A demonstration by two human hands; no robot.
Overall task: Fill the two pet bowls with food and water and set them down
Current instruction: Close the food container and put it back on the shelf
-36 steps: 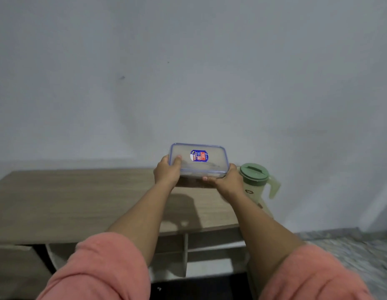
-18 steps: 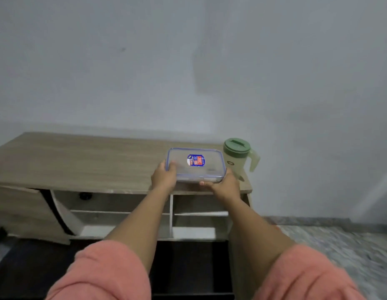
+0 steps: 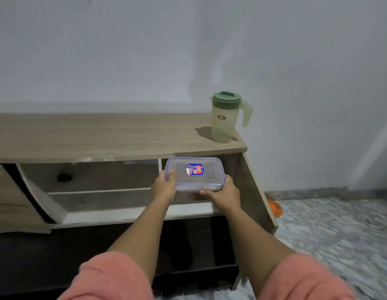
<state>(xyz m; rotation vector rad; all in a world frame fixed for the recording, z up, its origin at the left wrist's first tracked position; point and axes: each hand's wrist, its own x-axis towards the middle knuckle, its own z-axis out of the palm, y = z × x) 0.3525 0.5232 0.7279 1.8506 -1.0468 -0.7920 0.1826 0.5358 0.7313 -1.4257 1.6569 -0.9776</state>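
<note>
Both my hands grip one lidded plastic container (image 3: 193, 174): left hand (image 3: 163, 189) at nine o'clock, right hand (image 3: 225, 194) at four.

Cabinet top (image 3: 97, 135): bare left and centre; jug (image 3: 224, 118) at right end. Open shelves (image 3: 101, 191) below, split by upright divider (image 3: 160, 166).
</note>
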